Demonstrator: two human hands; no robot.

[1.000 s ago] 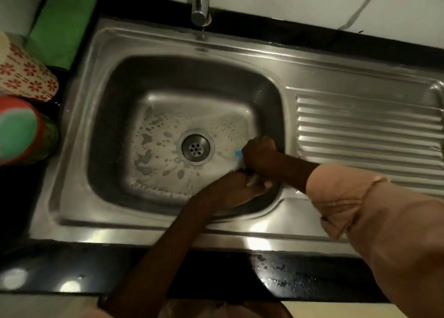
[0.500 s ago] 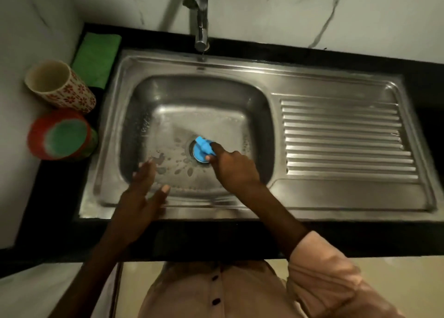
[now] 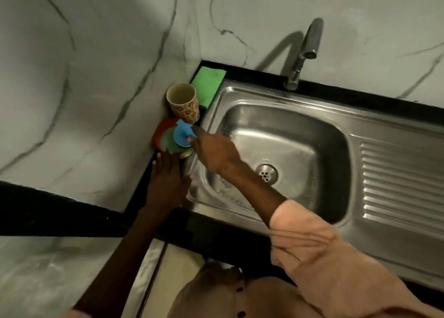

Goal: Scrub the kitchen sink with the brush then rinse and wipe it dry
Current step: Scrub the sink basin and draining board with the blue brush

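Brush (image 3: 183,135), blue and round, sits left of centre in the frame, over the red-and-green tub (image 3: 165,137) beside the sink (image 3: 276,106). The right hand (image 3: 216,153) pinches its handle, which points right toward the basin. The left hand (image 3: 168,180), just below the tub, lies flat with straight fingers, holding nothing. The green cloth (image 3: 208,83) lies above, nearer the left hand.
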